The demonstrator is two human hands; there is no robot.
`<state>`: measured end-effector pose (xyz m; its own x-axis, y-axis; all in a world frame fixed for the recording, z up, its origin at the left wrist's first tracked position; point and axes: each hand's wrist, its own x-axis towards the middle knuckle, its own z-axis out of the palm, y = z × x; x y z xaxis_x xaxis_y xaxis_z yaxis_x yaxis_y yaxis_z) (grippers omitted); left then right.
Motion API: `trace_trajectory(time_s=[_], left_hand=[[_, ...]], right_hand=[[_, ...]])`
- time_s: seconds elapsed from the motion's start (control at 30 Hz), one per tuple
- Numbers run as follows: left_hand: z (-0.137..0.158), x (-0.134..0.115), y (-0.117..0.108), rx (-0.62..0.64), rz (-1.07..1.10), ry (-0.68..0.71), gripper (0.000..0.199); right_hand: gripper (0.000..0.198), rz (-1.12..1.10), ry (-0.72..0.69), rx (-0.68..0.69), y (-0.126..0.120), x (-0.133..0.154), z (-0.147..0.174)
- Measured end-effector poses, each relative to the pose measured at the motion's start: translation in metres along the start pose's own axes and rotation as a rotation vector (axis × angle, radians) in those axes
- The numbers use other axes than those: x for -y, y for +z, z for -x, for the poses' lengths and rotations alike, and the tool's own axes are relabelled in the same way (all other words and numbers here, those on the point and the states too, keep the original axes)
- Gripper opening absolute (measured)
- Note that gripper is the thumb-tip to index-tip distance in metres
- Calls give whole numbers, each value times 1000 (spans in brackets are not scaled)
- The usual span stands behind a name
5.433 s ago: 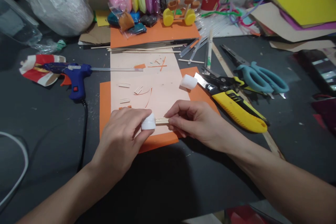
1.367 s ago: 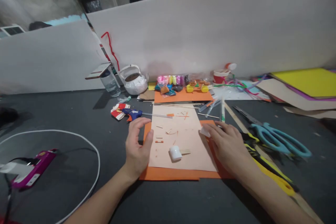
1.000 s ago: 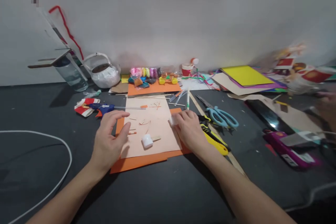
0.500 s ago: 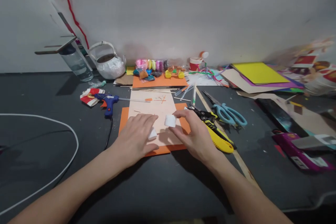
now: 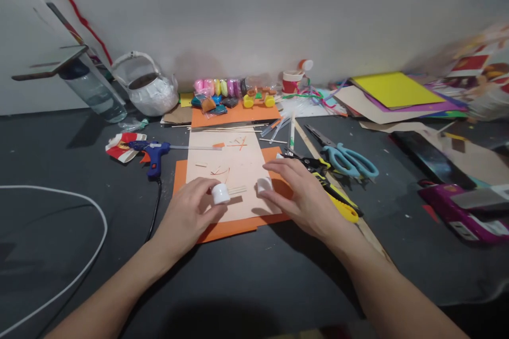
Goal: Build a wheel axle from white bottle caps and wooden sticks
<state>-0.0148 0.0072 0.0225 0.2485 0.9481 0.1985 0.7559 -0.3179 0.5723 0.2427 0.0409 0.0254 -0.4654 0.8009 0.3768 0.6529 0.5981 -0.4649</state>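
Note:
My left hand point(image 5: 191, 204) pinches a small white bottle cap point(image 5: 220, 194) between thumb and fingers over the pale paper sheet point(image 5: 199, 143). Thin wooden sticks point(image 5: 237, 189) show just right of this cap; whether they are joined to it I cannot tell. A second white cap point(image 5: 264, 186) sits tilted by my right hand point(image 5: 304, 196). That hand's fingers are spread around it, the thumb near its lower edge and the index finger above it with a gap. Orange card point(image 5: 228, 233) lies under the sheet.
A blue glue gun point(image 5: 157, 159) lies left, its black cord running toward me. On the right are blue-handled scissors point(image 5: 345, 161), a yellow cutter point(image 5: 344, 209) and a purple device point(image 5: 453, 212). Clay packs point(image 5: 218, 90), a silver basket point(image 5: 153, 95) and a water bottle point(image 5: 93, 92) stand behind.
My left hand has turned and now shows a white cap in its fingers, with sticks beside it. The right hand's fingers have spread from its cap, which sits lower and tilted. The view has shifted slightly.

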Motion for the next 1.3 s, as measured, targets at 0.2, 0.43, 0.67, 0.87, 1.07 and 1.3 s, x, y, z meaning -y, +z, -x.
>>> trace_trajectory(time_s=[0.2, 0.43, 0.67, 0.87, 1.07, 1.3], left_hand=[[11, -4, -6, -184, 161, 19, 23], [19, -7, -6, -172, 30, 167, 25], [23, -8, -11, -108, -136, 220, 25], [22, -9, -9, -120, -119, 296, 25], [22, -11, -7, -131, -110, 293, 24], [22, -10, -7, -155, -92, 304, 19]], right_hand=[[27, -174, -95, -65, 7, 19, 2], [7, -608, 262, -37, 10, 43, 2], [33, -765, 468, 185, 3, 51, -5], [31, -766, 534, 217, 3, 50, -5], [30, -740, 540, 190, 7, 50, -5], [28, -716, 484, 166, 8, 49, -4]])
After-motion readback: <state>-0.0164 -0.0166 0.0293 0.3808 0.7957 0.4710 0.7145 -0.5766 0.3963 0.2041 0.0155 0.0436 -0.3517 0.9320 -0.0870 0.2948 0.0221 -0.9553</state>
